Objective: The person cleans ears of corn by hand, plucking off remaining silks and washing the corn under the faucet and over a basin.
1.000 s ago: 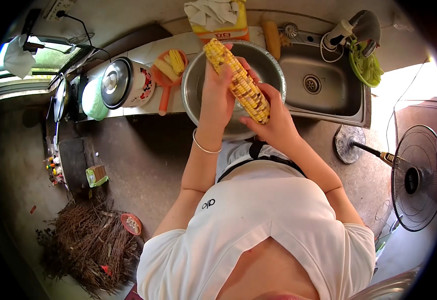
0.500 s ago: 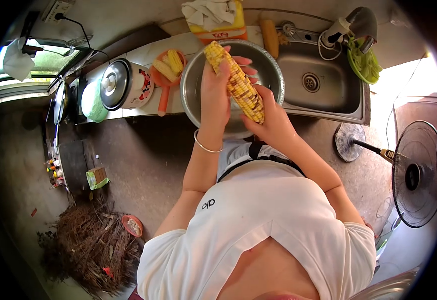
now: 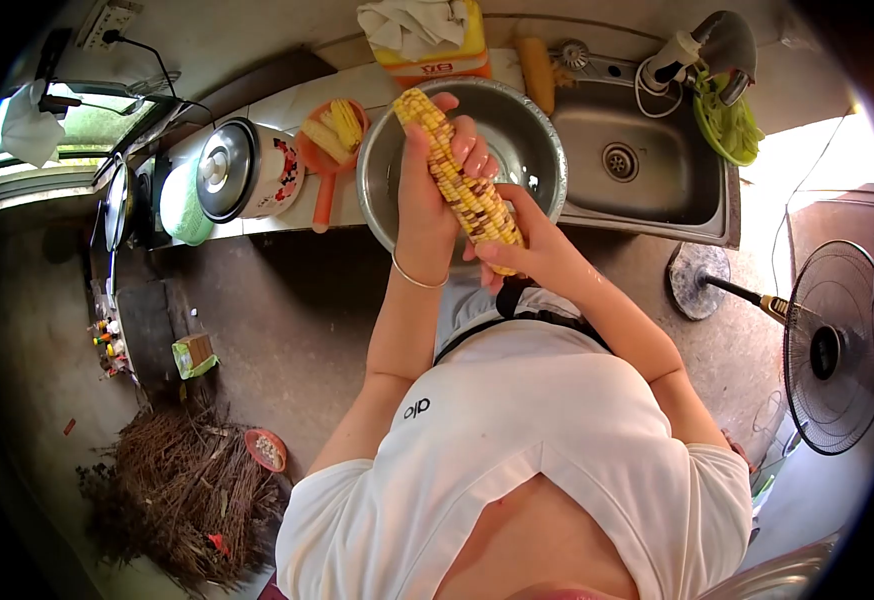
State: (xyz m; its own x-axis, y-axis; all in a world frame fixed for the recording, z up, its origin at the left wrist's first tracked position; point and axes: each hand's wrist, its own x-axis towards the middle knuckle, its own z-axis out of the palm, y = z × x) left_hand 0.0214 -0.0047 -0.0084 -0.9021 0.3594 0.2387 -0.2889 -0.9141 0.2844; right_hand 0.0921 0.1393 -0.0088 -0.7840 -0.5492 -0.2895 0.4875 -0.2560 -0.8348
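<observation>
A corn cob (image 3: 462, 185) with yellow and purple kernels slants over the near part of a metal basin (image 3: 547, 130). My left hand (image 3: 430, 190) is wrapped round its upper half, with the fingers showing on the far side and a bangle at the wrist. My right hand (image 3: 532, 240) grips the lower end, thumb on top. Left of the basin, an orange strainer (image 3: 324, 195) with a handle holds pieces of corn (image 3: 345, 125). Inside the basin, the part behind my hands is hidden.
Right of the basin is a steel sink (image 3: 677, 170), with another cob (image 3: 537, 75) behind its left edge and a green basket of leafy vegetables (image 3: 727, 120) at its right. A lidded pot (image 3: 227, 170) stands on the left. A fan (image 3: 827, 350) is at far right.
The cob has shifted slightly left and its lower end has come nearer my body. My left fingers have closed further round it, and my right hand has moved a little left with its end.
</observation>
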